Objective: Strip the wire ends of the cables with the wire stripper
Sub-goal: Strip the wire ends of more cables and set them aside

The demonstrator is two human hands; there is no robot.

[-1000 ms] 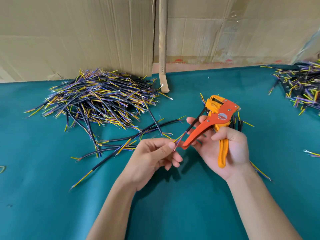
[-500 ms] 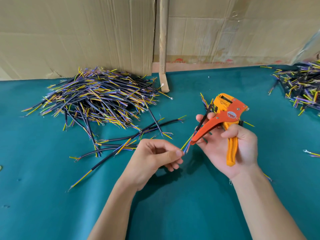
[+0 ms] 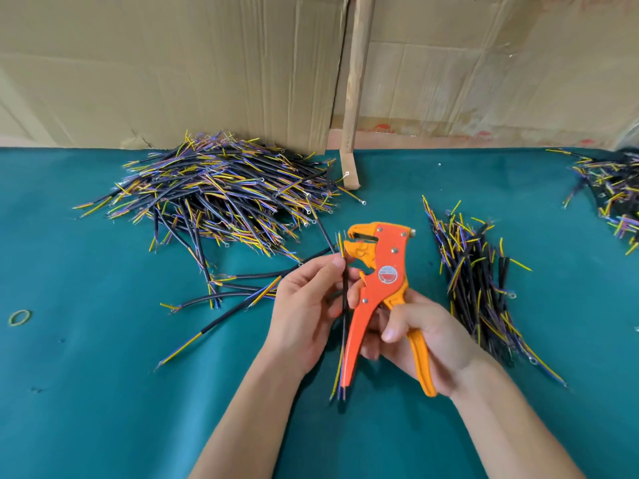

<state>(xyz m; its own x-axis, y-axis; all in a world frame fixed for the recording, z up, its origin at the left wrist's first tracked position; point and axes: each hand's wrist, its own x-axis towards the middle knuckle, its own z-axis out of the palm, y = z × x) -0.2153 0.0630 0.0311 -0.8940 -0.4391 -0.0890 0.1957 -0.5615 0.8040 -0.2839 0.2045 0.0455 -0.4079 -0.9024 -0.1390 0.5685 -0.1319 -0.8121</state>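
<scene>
The left hand [image 3: 304, 312], just left of the frame's centre, pinches a black cable [image 3: 344, 305] between thumb and fingertips, holding it nearly upright so its yellow wire end sits right beside the open mouth of the wire stripper [image 3: 380, 288]; whether the end is already inside the mouth cannot be told. The cable's lower end, with yellow and purple wires, hangs below the hand next to the stripper's orange handle. The right hand [image 3: 415, 333], right of centre, is curled round the stripper's handles, head pointing up the frame. All of this is held above a green table [image 3: 86, 392]. A large heap of cables [image 3: 221, 191] lies in the upper left of the table, with a few loose cables [image 3: 228, 299] strewn between it and the left hand. A smaller bundle [image 3: 477, 288] lies just right of the stripper, and another heap [image 3: 615, 191] sits at the right edge. A rubber band [image 3: 19, 317] lies at the far left. Cardboard [image 3: 173, 70] and a wooden stick [image 3: 356, 81] stand behind the table.
</scene>
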